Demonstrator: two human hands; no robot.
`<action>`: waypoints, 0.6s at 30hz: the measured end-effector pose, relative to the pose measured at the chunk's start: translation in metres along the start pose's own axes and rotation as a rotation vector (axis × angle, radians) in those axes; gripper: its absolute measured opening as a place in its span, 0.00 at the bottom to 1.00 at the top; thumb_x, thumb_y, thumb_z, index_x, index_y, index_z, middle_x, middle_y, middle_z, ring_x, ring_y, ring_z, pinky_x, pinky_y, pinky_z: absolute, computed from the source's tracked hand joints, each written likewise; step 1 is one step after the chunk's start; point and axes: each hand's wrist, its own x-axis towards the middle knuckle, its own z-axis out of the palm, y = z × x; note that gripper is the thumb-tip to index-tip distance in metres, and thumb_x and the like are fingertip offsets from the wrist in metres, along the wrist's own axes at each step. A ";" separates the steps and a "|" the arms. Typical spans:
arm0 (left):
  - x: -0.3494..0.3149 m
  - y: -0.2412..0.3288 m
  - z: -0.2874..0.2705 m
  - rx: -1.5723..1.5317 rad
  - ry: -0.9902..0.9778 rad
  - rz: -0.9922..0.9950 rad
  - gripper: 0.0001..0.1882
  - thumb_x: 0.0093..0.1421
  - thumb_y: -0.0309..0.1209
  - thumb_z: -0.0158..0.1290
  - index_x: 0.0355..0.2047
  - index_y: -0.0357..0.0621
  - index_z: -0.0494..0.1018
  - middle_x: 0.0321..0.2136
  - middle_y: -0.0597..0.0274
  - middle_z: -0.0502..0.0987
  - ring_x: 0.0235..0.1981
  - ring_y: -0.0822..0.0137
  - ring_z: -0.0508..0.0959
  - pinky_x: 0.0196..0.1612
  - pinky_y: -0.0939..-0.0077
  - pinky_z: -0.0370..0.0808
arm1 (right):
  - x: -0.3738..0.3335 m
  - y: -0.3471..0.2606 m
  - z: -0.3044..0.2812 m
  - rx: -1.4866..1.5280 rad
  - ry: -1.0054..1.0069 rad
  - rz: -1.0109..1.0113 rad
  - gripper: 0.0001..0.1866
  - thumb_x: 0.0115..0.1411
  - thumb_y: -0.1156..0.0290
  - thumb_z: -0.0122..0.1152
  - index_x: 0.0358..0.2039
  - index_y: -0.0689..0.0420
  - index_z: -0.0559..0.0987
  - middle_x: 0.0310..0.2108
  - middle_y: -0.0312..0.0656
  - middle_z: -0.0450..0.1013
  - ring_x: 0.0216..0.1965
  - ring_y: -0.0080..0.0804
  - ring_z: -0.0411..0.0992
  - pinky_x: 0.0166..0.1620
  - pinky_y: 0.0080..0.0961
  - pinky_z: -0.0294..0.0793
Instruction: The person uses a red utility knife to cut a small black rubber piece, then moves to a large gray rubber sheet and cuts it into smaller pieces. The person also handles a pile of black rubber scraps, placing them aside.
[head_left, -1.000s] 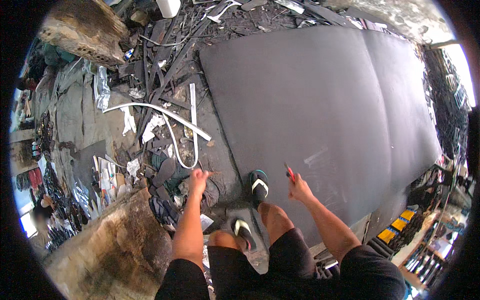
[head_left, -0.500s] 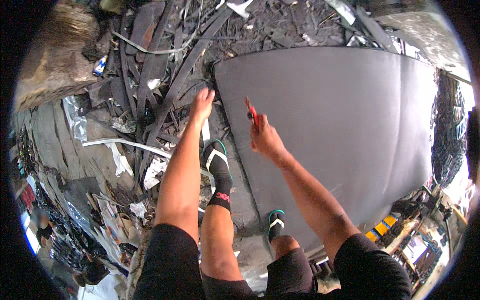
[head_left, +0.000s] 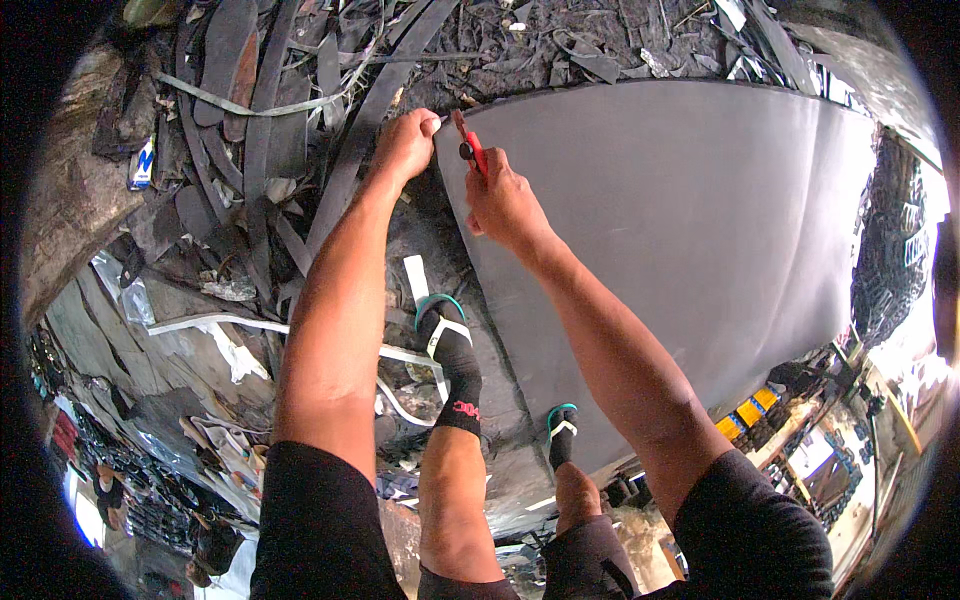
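Note:
A large, smooth dark-grey sheet (head_left: 650, 220) lies on the ground ahead and to the right. My right hand (head_left: 505, 200) is closed around a red cutter knife (head_left: 475, 150) with a round black knob and a brownish blade. The blade's tip points forward, close to the sheet's far left corner. At that same corner, my left hand (head_left: 405, 147) is closed, its thumb stretched toward the blade. What lies between its fingers, if anything, is hidden.
Dark cut strips (head_left: 375, 110) and scraps are heaped left of and beyond the sheet. A white strip (head_left: 225, 320) lies at left. My left foot, in a sandal (head_left: 440, 320), stands beside the sheet, my right sandal (head_left: 562, 420) by its near edge. Yellow blocks (head_left: 750, 410) sit at right.
Both hands have moved forward to the sheet's far left corner and closer together. My left hand's fingers, stretched out before, are now curled in. The knife is still in my right hand.

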 end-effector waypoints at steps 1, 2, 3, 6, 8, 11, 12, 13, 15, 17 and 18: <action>-0.002 0.007 0.000 0.009 0.067 0.110 0.12 0.64 0.38 0.53 0.40 0.44 0.80 0.36 0.45 0.81 0.41 0.43 0.81 0.44 0.54 0.76 | 0.005 0.000 -0.002 0.058 0.001 0.125 0.13 0.71 0.64 0.48 0.47 0.60 0.64 0.25 0.46 0.74 0.19 0.36 0.78 0.21 0.35 0.78; -0.004 0.011 -0.004 -0.001 0.046 0.113 0.12 0.64 0.37 0.53 0.39 0.44 0.80 0.36 0.45 0.81 0.41 0.44 0.81 0.44 0.54 0.76 | 0.010 0.001 -0.002 0.051 -0.014 0.093 0.13 0.71 0.64 0.48 0.48 0.60 0.64 0.25 0.46 0.74 0.19 0.36 0.78 0.20 0.34 0.78; -0.006 0.015 -0.008 -0.011 0.024 0.116 0.12 0.64 0.37 0.53 0.39 0.44 0.80 0.35 0.45 0.81 0.40 0.44 0.81 0.44 0.55 0.77 | 0.013 0.002 -0.001 0.042 -0.028 0.061 0.13 0.71 0.64 0.48 0.48 0.60 0.64 0.25 0.46 0.74 0.19 0.36 0.78 0.19 0.33 0.79; -0.015 0.018 -0.022 0.026 0.033 0.166 0.11 0.64 0.35 0.52 0.38 0.43 0.80 0.35 0.44 0.81 0.40 0.44 0.81 0.43 0.55 0.77 | 0.020 -0.018 0.002 0.176 -0.126 0.236 0.15 0.72 0.63 0.48 0.49 0.61 0.63 0.27 0.48 0.75 0.18 0.38 0.79 0.17 0.32 0.78; -0.018 0.027 -0.028 0.062 0.065 0.248 0.10 0.64 0.34 0.52 0.38 0.43 0.80 0.35 0.44 0.81 0.40 0.44 0.81 0.43 0.55 0.77 | 0.023 -0.029 0.003 0.182 -0.119 0.316 0.18 0.70 0.62 0.51 0.48 0.64 0.64 0.28 0.50 0.76 0.20 0.41 0.79 0.18 0.32 0.79; -0.023 0.044 -0.035 0.079 0.098 0.359 0.10 0.64 0.33 0.51 0.38 0.43 0.80 0.36 0.44 0.80 0.40 0.43 0.80 0.44 0.55 0.77 | 0.030 -0.019 0.013 -0.130 -0.069 0.181 0.23 0.63 0.59 0.61 0.44 0.69 0.72 0.30 0.53 0.76 0.26 0.44 0.80 0.27 0.34 0.82; -0.026 0.047 -0.037 0.060 0.093 0.368 0.11 0.64 0.33 0.51 0.38 0.43 0.79 0.36 0.44 0.80 0.40 0.42 0.80 0.44 0.55 0.77 | 0.034 -0.017 0.012 -0.316 -0.104 0.092 0.24 0.60 0.59 0.65 0.42 0.71 0.75 0.30 0.53 0.76 0.29 0.44 0.79 0.31 0.34 0.83; -0.028 0.050 -0.038 0.040 0.087 0.378 0.11 0.64 0.33 0.50 0.39 0.42 0.79 0.37 0.44 0.80 0.40 0.42 0.79 0.44 0.54 0.76 | 0.035 -0.015 0.013 -0.410 -0.128 0.074 0.24 0.57 0.59 0.68 0.40 0.71 0.77 0.30 0.54 0.77 0.31 0.44 0.79 0.34 0.34 0.83; -0.035 0.048 -0.042 0.073 0.065 0.321 0.11 0.65 0.33 0.48 0.40 0.41 0.78 0.36 0.45 0.79 0.40 0.42 0.79 0.44 0.54 0.76 | 0.034 -0.034 0.016 -0.499 -0.180 0.092 0.23 0.50 0.60 0.72 0.36 0.70 0.81 0.31 0.54 0.77 0.35 0.45 0.78 0.39 0.34 0.82; -0.042 0.051 -0.043 0.054 0.051 0.287 0.12 0.66 0.33 0.46 0.40 0.41 0.76 0.36 0.46 0.78 0.40 0.42 0.78 0.44 0.53 0.75 | 0.033 -0.041 0.015 -0.436 -0.207 0.161 0.22 0.48 0.61 0.73 0.34 0.69 0.82 0.31 0.55 0.76 0.36 0.45 0.77 0.40 0.33 0.82; -0.043 0.054 -0.043 0.041 0.057 0.298 0.13 0.66 0.35 0.47 0.41 0.40 0.77 0.36 0.46 0.78 0.40 0.43 0.79 0.44 0.54 0.75 | 0.033 -0.038 0.012 -0.375 -0.211 0.184 0.22 0.49 0.62 0.71 0.35 0.70 0.82 0.31 0.56 0.76 0.36 0.45 0.77 0.39 0.33 0.82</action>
